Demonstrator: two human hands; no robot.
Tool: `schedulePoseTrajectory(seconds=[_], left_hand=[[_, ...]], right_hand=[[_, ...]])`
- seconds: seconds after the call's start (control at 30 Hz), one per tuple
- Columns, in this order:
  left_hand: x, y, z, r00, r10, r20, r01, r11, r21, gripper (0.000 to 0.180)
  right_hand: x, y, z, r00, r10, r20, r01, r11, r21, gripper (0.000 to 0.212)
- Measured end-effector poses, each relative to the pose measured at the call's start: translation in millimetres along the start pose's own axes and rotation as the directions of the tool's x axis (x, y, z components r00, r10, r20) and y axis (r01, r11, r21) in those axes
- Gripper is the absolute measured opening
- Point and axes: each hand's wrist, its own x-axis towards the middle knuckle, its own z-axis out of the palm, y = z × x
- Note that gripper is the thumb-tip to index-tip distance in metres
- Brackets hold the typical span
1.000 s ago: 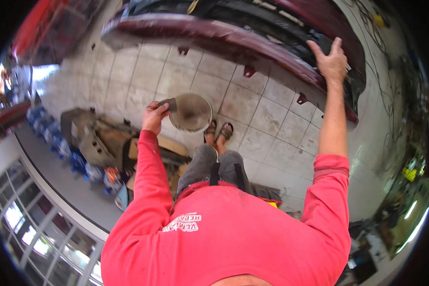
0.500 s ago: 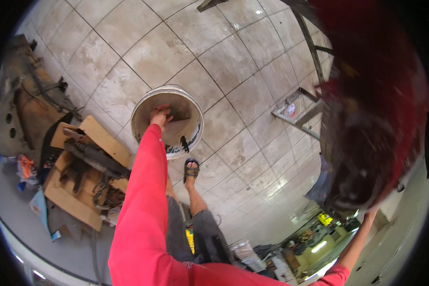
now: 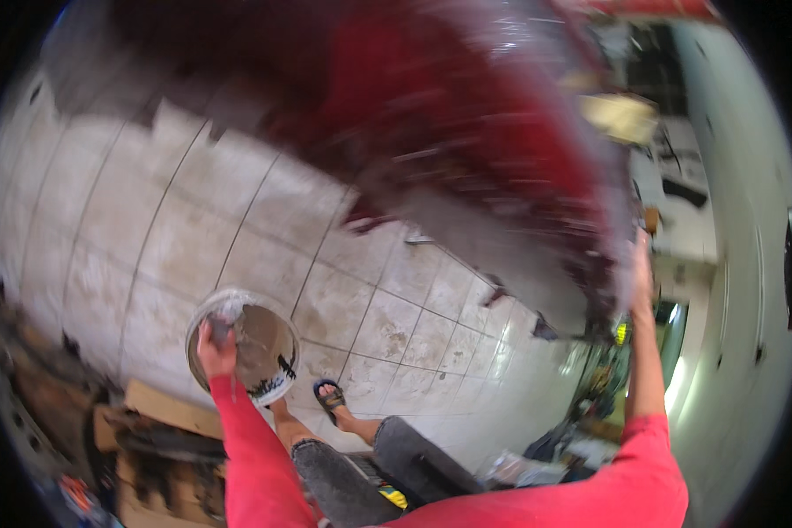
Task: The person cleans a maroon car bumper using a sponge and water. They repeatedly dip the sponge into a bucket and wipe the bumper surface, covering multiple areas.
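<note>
My left hand (image 3: 217, 352) is over the mouth of a white bucket (image 3: 196, 321), its fingers closed round a small dark grey pad (image 3: 220, 329). Murky grey-brown liquid shows inside the bucket, with black smears on the inner wall. A large panel that looks like a car bumper (image 3: 466, 114), red with dull grey areas and blurred by motion, spans the upper middle. At its right end, my right hand (image 3: 642, 273) grips the edge; most of those fingers are hidden behind it.
Light floor tiles (image 3: 176, 220), wet and smeared, lie under the bucket. At lower left are cardboard (image 3: 172, 409) and dark scrap parts. My sandalled foot (image 3: 330, 398) stands close to the bucket. A pale wall (image 3: 748, 264) runs along the right, with a yellow object (image 3: 620, 119) near it.
The view has swung right, and the bumper now fills more of the upper middle. My left hand has lifted toward the bucket's rim, the grey pad now showing. My right hand stays at the bumper's edge.
</note>
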Motion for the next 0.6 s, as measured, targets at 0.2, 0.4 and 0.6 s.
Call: schedulePoseTrajectory(seconds=[0.2,0.4,0.6], left_hand=[[-243.2,19.8,391.9,0.876,0.337,0.345,-0.406,0.901,0.151,0.051],[-360.8,-60.6,711.4,0.536,0.205,0.819,-0.842,0.062,0.536,0.042],[-200.2,-146.1,821.2,0.474,0.034,0.88,-0.588,-0.732,0.344,0.039]], right_hand=[[-3.8,17.2,4.1,0.996,0.094,-0.011,-0.094,0.99,-0.102,0.108],[2.5,18.2,13.8,0.99,-0.099,-0.098,0.114,0.98,0.164,0.114],[8.6,52.8,-10.0,0.938,-0.342,-0.06,0.328,0.817,0.475,0.1]])
